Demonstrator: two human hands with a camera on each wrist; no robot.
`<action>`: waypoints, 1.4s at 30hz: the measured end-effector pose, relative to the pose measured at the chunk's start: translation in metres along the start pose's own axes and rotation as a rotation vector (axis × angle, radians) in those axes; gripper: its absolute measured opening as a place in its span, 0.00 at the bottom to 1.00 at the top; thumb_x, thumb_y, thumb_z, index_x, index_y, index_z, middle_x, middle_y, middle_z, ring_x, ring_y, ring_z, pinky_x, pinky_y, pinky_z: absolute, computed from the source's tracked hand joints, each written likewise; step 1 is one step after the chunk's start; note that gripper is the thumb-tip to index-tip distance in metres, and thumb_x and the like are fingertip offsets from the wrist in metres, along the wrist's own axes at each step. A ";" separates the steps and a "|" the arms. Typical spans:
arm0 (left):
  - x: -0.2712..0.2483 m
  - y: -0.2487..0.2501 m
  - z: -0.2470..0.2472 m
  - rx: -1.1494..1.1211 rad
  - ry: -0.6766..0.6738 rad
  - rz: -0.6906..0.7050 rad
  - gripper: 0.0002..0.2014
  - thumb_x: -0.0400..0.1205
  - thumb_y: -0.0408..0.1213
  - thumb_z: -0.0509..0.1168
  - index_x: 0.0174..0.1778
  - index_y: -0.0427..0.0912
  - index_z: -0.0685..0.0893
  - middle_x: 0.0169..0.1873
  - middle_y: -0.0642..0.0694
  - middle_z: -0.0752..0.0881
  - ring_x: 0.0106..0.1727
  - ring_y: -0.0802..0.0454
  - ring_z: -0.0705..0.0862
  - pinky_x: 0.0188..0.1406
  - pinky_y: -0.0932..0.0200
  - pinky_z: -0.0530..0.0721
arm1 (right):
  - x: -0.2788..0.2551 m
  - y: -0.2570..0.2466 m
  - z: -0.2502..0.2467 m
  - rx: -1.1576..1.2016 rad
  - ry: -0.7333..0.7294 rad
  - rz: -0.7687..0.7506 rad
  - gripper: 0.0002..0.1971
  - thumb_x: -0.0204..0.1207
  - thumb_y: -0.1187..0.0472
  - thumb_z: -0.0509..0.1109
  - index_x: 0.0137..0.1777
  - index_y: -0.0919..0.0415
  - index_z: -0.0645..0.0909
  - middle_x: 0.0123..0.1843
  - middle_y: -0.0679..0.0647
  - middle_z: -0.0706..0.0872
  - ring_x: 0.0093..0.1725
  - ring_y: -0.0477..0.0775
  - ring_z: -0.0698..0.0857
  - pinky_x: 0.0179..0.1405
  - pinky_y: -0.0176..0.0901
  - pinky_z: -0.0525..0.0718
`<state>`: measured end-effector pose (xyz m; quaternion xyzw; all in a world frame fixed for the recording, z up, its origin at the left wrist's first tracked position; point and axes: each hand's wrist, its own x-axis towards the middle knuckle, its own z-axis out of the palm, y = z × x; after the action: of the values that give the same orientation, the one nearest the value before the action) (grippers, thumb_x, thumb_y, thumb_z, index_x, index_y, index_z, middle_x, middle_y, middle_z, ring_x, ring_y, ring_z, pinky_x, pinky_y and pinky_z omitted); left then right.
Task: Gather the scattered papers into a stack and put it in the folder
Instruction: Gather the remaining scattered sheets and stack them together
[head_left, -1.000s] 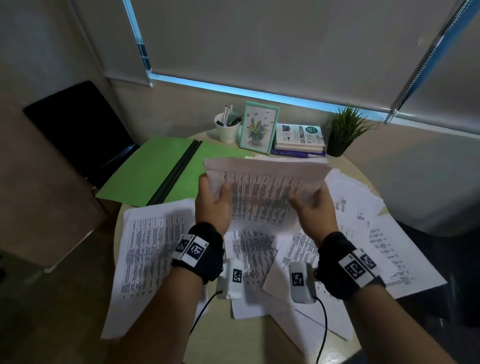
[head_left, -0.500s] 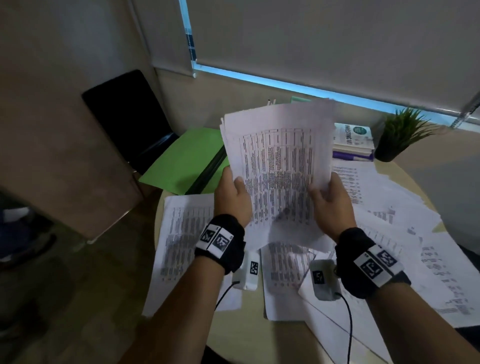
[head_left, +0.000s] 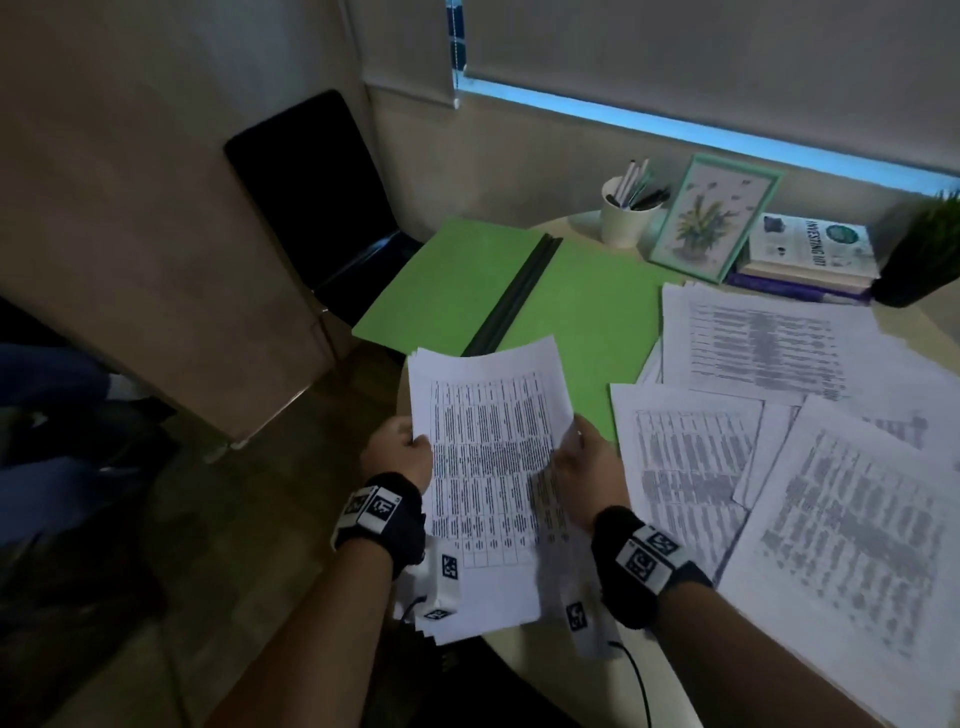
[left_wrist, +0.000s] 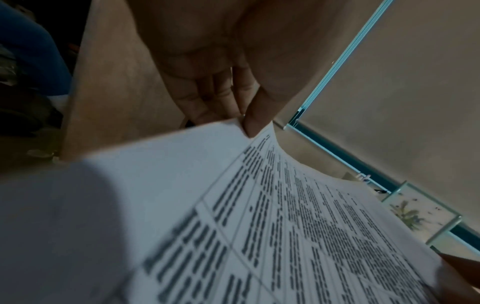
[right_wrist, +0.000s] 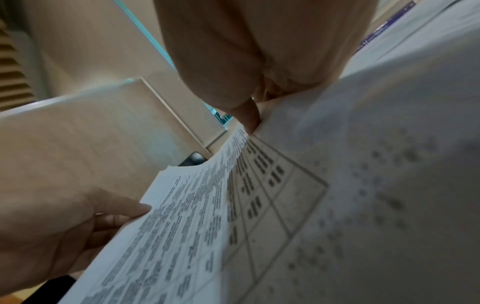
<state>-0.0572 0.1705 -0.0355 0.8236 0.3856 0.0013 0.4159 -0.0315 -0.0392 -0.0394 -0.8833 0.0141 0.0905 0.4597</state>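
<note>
A stack of printed papers (head_left: 488, 467) is held over the table's near left edge, its top edge overlapping the open green folder (head_left: 587, 312). My left hand (head_left: 400, 452) pinches the stack's left edge, thumb on top (left_wrist: 255, 123). My right hand (head_left: 582, 462) grips the right edge, thumb on the sheet (right_wrist: 249, 119). More loose papers (head_left: 831, 493) lie scattered over the right half of the table. The stack (left_wrist: 285, 226) fills the lower part of both wrist views.
Behind the folder stand a white pen cup (head_left: 626, 218), a framed plant picture (head_left: 714, 218), a pile of books (head_left: 810, 260) and a potted plant (head_left: 924, 254). A black chair (head_left: 311, 197) sits beyond the table's left side. The round table's front edge (head_left: 524, 670) is near my wrists.
The stack, held upright in the air half a second ago, has come down and left toward the table's near edge in front of the folder. Both hands still hold it.
</note>
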 end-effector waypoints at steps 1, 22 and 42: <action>0.007 -0.008 -0.001 0.007 -0.008 -0.007 0.07 0.82 0.33 0.65 0.54 0.43 0.84 0.52 0.44 0.89 0.54 0.42 0.86 0.54 0.55 0.82 | -0.001 0.002 0.011 0.008 0.015 0.033 0.11 0.83 0.67 0.55 0.57 0.61 0.79 0.41 0.54 0.81 0.34 0.47 0.78 0.37 0.36 0.73; 0.058 -0.042 0.004 0.144 -0.235 0.050 0.13 0.78 0.38 0.63 0.58 0.48 0.84 0.59 0.44 0.79 0.56 0.43 0.83 0.60 0.48 0.83 | 0.025 0.017 0.068 -0.307 0.058 0.262 0.15 0.82 0.53 0.56 0.62 0.61 0.74 0.63 0.57 0.79 0.54 0.60 0.80 0.54 0.47 0.76; 0.056 -0.032 0.018 0.375 -0.299 0.042 0.31 0.74 0.49 0.65 0.72 0.39 0.73 0.67 0.42 0.70 0.62 0.39 0.79 0.62 0.45 0.82 | 0.026 0.006 0.072 -0.174 0.086 0.285 0.23 0.83 0.52 0.61 0.77 0.56 0.67 0.68 0.60 0.83 0.62 0.63 0.84 0.66 0.55 0.79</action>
<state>-0.0324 0.2050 -0.0863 0.8853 0.2961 -0.1834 0.3079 -0.0172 0.0177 -0.0897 -0.9118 0.1511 0.1179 0.3631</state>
